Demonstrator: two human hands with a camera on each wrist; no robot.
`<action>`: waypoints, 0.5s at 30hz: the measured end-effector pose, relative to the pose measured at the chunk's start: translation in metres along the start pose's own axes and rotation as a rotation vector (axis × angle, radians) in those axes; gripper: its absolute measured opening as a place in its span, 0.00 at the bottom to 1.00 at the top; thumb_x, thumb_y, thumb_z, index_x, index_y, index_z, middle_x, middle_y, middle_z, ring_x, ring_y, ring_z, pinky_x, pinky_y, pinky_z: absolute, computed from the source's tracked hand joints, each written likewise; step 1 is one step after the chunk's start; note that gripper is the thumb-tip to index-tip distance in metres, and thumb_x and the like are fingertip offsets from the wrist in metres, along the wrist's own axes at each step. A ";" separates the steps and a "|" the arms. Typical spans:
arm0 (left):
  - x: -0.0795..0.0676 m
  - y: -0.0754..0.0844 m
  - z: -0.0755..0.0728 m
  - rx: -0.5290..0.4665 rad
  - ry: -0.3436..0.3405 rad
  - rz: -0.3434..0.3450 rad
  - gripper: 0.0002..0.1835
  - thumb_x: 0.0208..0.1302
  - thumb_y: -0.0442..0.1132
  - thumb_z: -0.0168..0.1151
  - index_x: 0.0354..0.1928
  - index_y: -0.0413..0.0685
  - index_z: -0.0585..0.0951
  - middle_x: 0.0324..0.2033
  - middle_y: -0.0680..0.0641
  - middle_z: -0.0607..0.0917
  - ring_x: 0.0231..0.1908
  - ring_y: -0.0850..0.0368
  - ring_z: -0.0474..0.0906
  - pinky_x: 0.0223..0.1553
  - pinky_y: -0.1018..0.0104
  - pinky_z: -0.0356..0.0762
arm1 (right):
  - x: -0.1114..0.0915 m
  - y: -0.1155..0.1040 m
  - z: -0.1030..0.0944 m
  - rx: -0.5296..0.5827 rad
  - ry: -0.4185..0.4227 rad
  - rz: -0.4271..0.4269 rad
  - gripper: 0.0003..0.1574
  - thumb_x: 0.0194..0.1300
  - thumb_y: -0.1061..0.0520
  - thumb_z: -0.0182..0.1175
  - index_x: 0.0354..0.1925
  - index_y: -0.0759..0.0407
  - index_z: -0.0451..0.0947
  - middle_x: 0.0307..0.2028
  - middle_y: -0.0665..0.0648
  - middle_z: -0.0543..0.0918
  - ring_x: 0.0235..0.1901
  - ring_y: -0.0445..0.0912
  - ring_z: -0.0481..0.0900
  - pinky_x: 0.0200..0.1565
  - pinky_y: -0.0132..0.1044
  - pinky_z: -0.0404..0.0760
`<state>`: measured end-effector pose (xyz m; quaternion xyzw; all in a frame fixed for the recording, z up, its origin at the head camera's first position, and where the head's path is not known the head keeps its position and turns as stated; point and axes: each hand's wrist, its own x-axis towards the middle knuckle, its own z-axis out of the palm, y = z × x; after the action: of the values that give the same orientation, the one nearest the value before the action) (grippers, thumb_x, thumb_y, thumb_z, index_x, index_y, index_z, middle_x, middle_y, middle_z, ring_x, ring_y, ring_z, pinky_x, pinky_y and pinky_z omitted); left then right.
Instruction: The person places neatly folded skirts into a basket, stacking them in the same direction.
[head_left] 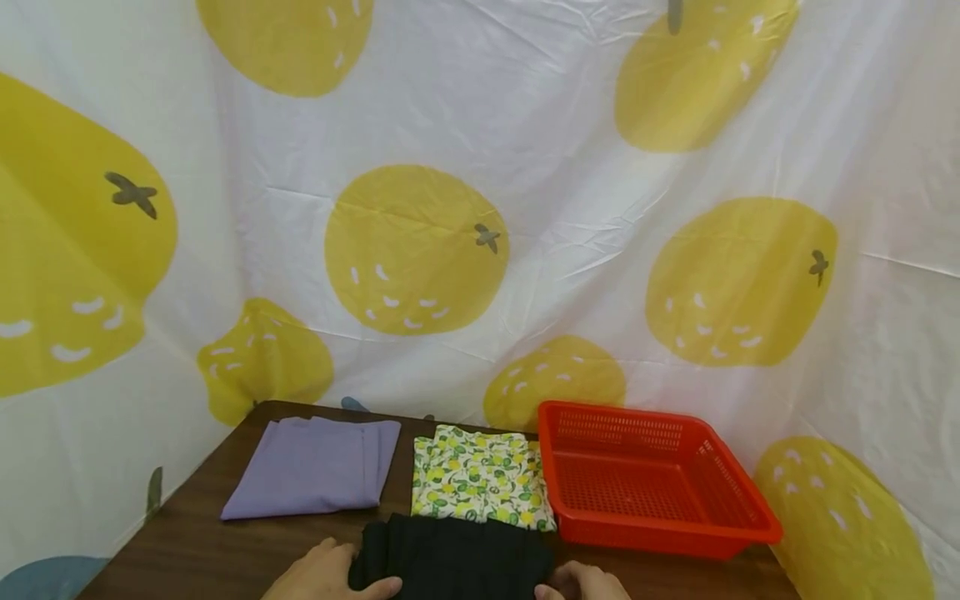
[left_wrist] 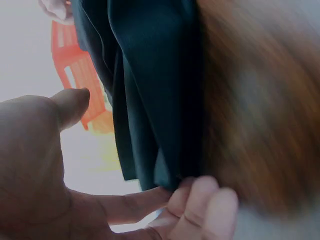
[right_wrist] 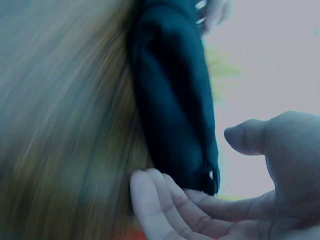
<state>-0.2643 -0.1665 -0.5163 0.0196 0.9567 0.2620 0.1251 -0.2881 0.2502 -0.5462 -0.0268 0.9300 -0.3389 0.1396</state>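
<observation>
A black folded cloth [head_left: 457, 560] lies at the near edge of the head view, its lower part cut off by the frame. My left hand [head_left: 322, 575] is at its left side, thumb spread apart from the fingers. In the left wrist view those fingers [left_wrist: 195, 205] touch the end of the dark fabric [left_wrist: 155, 85], whose layers show as loose folds. On the opposite side is my right hand [head_left: 588, 582]. Its fingers [right_wrist: 172, 200] meet the rounded end of the cloth [right_wrist: 175, 110] in the right wrist view, and the thumb stands off from it.
Behind the black cloth lies a folded lemon-print cloth [head_left: 483, 475]. A folded lavender cloth [head_left: 311, 467] is at the back left of the brown wooden table [head_left: 187, 533]. To the right stands a red plastic basket [head_left: 667, 533]. A fruit-patterned curtain [head_left: 562, 192] hangs behind.
</observation>
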 end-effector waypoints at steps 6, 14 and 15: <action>0.009 0.012 0.012 -0.114 -0.062 0.092 0.50 0.71 0.68 0.79 0.68 0.23 0.82 0.61 0.27 0.91 0.63 0.25 0.88 0.69 0.27 0.85 | 0.040 0.036 0.022 0.115 -0.100 -0.005 0.40 0.75 0.22 0.73 0.46 0.59 0.93 0.37 0.52 0.95 0.38 0.47 0.92 0.43 0.48 0.92; 0.035 -0.002 0.037 -0.176 -0.047 0.159 0.50 0.68 0.68 0.82 0.67 0.26 0.81 0.55 0.29 0.93 0.55 0.28 0.92 0.61 0.29 0.90 | 0.011 -0.013 0.021 0.205 -0.145 0.091 0.48 0.74 0.23 0.75 0.50 0.69 0.92 0.40 0.59 0.97 0.41 0.49 0.95 0.49 0.50 0.95; 0.039 -0.006 0.040 -0.180 -0.054 0.176 0.51 0.68 0.70 0.81 0.68 0.27 0.81 0.56 0.29 0.93 0.55 0.29 0.92 0.60 0.29 0.91 | 0.013 -0.015 0.022 0.188 -0.145 0.116 0.51 0.72 0.22 0.76 0.53 0.72 0.91 0.42 0.60 0.97 0.43 0.50 0.95 0.52 0.52 0.95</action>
<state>-0.2923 -0.1476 -0.5609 0.0991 0.9203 0.3559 0.1285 -0.2953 0.2231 -0.5556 0.0158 0.8815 -0.4133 0.2277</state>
